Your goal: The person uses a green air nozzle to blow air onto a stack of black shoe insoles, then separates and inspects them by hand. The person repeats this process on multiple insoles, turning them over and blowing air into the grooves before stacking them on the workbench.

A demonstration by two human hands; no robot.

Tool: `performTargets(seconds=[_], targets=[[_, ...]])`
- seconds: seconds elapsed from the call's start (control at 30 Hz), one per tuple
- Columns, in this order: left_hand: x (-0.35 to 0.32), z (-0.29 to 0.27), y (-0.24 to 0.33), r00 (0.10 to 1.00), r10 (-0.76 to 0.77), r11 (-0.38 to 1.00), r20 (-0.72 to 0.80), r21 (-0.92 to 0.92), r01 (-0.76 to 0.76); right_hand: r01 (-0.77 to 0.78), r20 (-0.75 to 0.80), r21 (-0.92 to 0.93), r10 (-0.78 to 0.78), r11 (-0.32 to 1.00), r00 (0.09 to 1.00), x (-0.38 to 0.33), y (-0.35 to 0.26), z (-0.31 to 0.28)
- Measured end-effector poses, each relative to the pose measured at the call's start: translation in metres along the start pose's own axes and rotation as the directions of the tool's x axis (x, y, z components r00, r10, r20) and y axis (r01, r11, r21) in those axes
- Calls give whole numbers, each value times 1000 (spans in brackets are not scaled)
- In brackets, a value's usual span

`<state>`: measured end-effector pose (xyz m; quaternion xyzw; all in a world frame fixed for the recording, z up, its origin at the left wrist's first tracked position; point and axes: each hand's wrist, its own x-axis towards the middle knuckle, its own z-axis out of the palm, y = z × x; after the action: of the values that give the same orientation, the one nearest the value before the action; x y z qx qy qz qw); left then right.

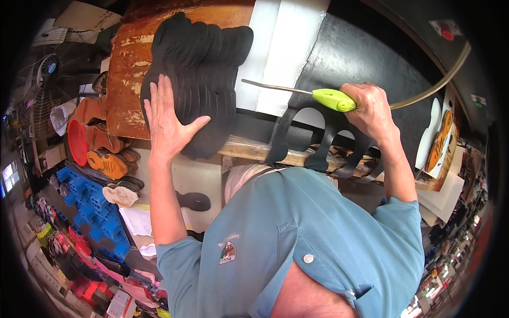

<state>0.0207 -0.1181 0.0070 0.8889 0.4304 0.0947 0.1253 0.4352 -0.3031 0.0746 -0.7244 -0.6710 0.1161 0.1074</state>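
My left hand (pixel 172 130) lies with its fingers stretched and thumb spread on the near left part of a fanned stack of black sole-shaped pieces (pixel 207 79). In my right hand (pixel 370 108) is a blow gun (pixel 330 99) with a lime-green body. Its thin, slightly bent metal nozzle points left, the tip just short of the stack and above a white sheet (pixel 273 58). A translucent hose (pixel 440 79) curves from behind my right hand to the upper right. Beneath the gun, a black sheet with rounded cut-outs (pixel 278 140) droops over the table's near edge.
The stack rests partly on a worn wooden board (pixel 124 79). A wide black sheet (pixel 366 53) covers the right side. One black sole (pixel 194 201) lies lower down. At left are a fan (pixel 49 71), red basin (pixel 77 143), orange soles (pixel 108 164) and blue plastic pallet (pixel 87 199).
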Motion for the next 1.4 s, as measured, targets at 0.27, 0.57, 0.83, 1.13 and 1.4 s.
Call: performTargets(seconds=[0.27, 0.57, 0.83, 1.13, 1.4], targets=[[3, 2, -12, 999, -9, 1000, -53, 24, 11, 117, 59, 26, -119, 993, 991, -16, -7, 0], [4, -8, -37, 997, -37, 999, -66, 9, 38, 164, 190, 83, -177, 983, 966, -14, -11, 5], [5, -1, -58, 994, -32, 992, -104, 115, 44, 124, 152, 77, -134, 989, 979, -11, -25, 9], [18, -17, -97, 980, -196, 914, 23, -358, 191, 205, 139, 117, -221, 972, 965, 43, -66, 32], [27, -11, -116, 964, -267, 964, 3, -18, 267, 240, 128, 105, -252, 965, 959, 89, -88, 38]])
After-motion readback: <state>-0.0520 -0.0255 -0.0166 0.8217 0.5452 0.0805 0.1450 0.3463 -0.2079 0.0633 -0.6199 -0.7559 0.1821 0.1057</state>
